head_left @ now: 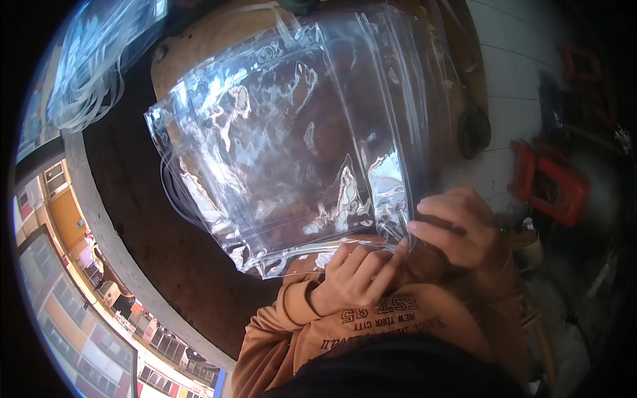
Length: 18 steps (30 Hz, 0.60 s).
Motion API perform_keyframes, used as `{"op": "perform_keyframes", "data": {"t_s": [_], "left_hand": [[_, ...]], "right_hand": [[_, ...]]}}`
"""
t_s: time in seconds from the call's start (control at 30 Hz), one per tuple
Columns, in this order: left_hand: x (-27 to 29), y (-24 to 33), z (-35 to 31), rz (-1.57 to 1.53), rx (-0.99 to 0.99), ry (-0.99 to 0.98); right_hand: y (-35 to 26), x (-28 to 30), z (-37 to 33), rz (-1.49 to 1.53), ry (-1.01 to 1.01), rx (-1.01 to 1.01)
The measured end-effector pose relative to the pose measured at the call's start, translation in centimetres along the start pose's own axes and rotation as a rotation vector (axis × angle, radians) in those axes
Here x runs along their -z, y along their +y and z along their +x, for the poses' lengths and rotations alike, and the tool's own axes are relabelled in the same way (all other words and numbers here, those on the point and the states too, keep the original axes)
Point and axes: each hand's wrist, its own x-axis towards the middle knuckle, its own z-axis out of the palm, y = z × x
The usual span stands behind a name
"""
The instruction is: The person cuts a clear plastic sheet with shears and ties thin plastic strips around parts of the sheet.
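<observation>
A clear plastic bag (285, 146) with seamed edges lies spread out before me, shiny and creased, its near edge by my body. My left hand (361, 270) is closed on the near edge, fingers curled and pinching the plastic close to the right corner. My right hand (461, 229) pinches that near right corner, thumb and fingertips against the plastic. More layers of clear plastic (421, 99) lie along the right side. Thin clear straps loop out at the left side and at the far edge of the bag.
Under the plastic is a wooden tabletop (162, 66). A bundle of clear plastic with straps (86, 99) hangs at the far left. Red stools (557, 189) stand on the tiled floor to the right. Left, a grey ledge (106, 205) curves past, with buildings beyond.
</observation>
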Motion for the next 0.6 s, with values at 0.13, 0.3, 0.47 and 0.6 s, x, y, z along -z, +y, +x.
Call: {"op": "perform_keyframes", "data": {"t_s": [0.13,0.3,0.47,0.6], "left_hand": [[-0.1,0.1,-0.2,-0.007,-0.002,0.007],[0.0,0.1,-0.1,0.002,0.004,0.001],[-0.1,0.1,-0.1,-0.004,0.012,-0.006],[-0.1,0.2,-0.3,-0.011,0.002,-0.016]], "right_hand": [[-0.2,-0.7,0.7,-0.039,-0.057,0.193],[0.1,-1.0,1.0,-0.007,-0.032,0.224],[-0.2,-1.0,1.1,-0.064,-0.060,0.226],[-0.3,-1.3,0.7,-0.123,-0.049,0.238]]}}
